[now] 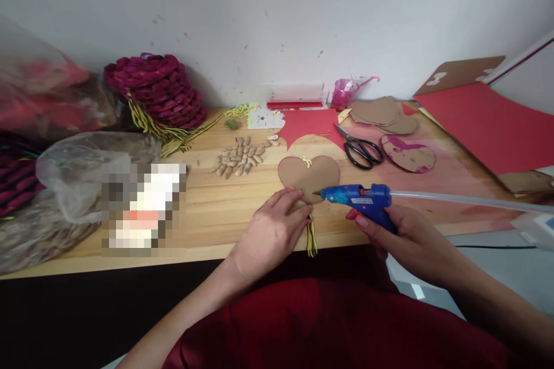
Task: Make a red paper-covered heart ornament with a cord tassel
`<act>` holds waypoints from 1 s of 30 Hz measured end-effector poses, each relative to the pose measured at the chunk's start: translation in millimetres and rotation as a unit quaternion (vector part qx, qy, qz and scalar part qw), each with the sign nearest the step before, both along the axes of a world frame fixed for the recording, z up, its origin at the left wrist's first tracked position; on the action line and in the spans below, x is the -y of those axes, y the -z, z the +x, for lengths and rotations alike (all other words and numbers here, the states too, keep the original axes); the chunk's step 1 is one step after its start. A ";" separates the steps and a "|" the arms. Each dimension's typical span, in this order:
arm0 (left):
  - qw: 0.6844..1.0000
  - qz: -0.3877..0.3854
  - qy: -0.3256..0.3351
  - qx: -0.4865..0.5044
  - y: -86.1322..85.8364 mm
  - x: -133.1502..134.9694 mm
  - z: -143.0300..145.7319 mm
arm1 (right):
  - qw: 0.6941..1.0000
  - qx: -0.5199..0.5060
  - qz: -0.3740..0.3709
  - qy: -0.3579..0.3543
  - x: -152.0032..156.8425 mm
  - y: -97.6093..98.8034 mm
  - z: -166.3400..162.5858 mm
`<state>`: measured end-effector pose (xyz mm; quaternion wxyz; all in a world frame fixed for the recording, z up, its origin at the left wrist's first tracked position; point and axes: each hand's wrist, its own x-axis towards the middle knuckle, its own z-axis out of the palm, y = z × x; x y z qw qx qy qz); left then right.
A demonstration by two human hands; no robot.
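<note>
A brown cardboard heart [298, 173] lies near the table's front edge, with a yellow string bow at its top notch. My left hand [277, 222] is closed over the heart's lower point, fingers bent against it. Below those fingers hangs a yellow-green yarn tassel [311, 236]; how it joins the heart is hidden. My right hand [393, 233] grips the handle of a blue hot glue gun [367, 199]. Its nozzle points left, over the lower part of the heart. A clear glue stick [433, 198] sticks out of the gun's back end.
Black scissors [361, 147] and a pink-painted heart [409, 154] lie right of the heart. Peanuts [242, 157] are piled to its left. Red paper [309, 124] and cardboard hearts [381, 112] lie behind. A magenta braided bundle [158, 89] and plastic bags [82, 173] fill the left side.
</note>
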<state>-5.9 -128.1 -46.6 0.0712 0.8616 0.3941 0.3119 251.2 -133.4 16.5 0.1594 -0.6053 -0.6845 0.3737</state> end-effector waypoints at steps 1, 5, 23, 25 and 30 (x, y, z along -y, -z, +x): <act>1.000 -0.001 0.001 0.002 0.1 0.0 -0.3 | 1.000 0.005 0.010 -0.001 -0.2 -0.6 -0.6; 1.000 -0.006 0.002 0.012 0.4 -0.3 -1.3 | 0.999 0.026 0.038 -0.014 0.2 -3.5 -1.7; 1.000 -0.003 0.006 0.016 0.8 -0.5 -1.5 | 0.995 0.064 0.073 -0.037 -1.2 -13.1 -7.6; 1.000 -0.004 0.006 0.018 0.9 -0.8 -1.2 | 0.994 0.066 0.075 -0.041 -1.8 -14.1 -8.9; 1.000 0.003 0.006 0.018 2.1 -1.2 -1.3 | 0.994 0.070 0.073 -0.042 -3.5 -16.3 -12.6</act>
